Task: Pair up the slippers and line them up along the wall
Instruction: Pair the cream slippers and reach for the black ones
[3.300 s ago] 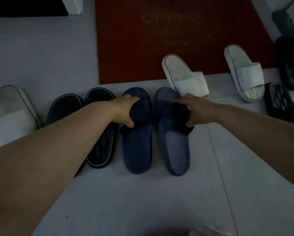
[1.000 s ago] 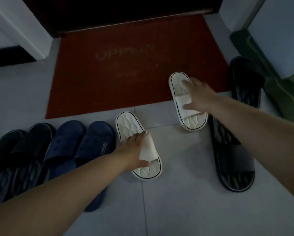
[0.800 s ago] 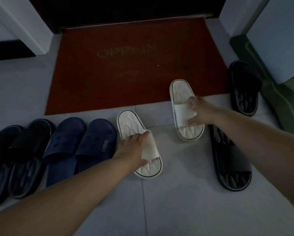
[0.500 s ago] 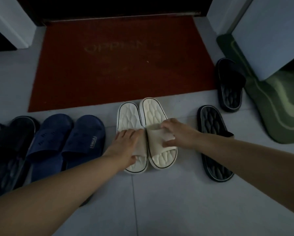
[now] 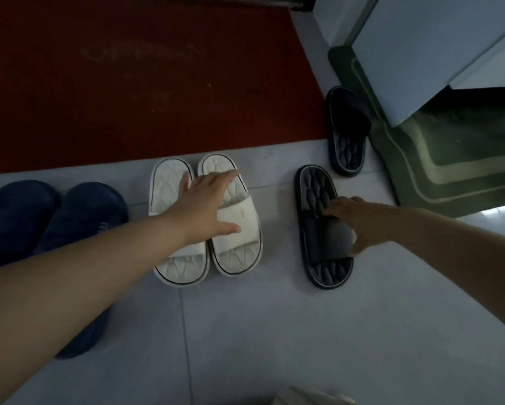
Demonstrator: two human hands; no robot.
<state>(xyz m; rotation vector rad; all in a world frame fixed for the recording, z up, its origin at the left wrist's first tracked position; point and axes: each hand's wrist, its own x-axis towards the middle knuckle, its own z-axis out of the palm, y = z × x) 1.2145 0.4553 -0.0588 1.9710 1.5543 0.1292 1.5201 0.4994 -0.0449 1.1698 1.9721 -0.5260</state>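
Observation:
Two white slippers stand side by side on the grey tile floor, the left one (image 5: pixel 169 197) touching the right one (image 5: pixel 239 229). My left hand (image 5: pixel 207 206) hovers over them with fingers spread, holding nothing. To the right lies a black slipper (image 5: pixel 318 200); my right hand (image 5: pixel 353 220) grips its strap. A second black slipper (image 5: pixel 347 133) lies farther back, beside the red mat. Two dark blue slippers (image 5: pixel 70 217) stand paired at the far left, partly hidden by my left forearm.
A red doormat (image 5: pixel 146 83) covers the floor behind the slippers. A green rug (image 5: pixel 450 159) lies at the right under a white cabinet (image 5: pixel 438 48). Grey tile floor (image 5: pixel 274 331) stretches in front of the slippers.
The white slippers were set together and both hands let go of them. My right hand moved right onto the near black slipper's strap; my left hand lifted and spread open.

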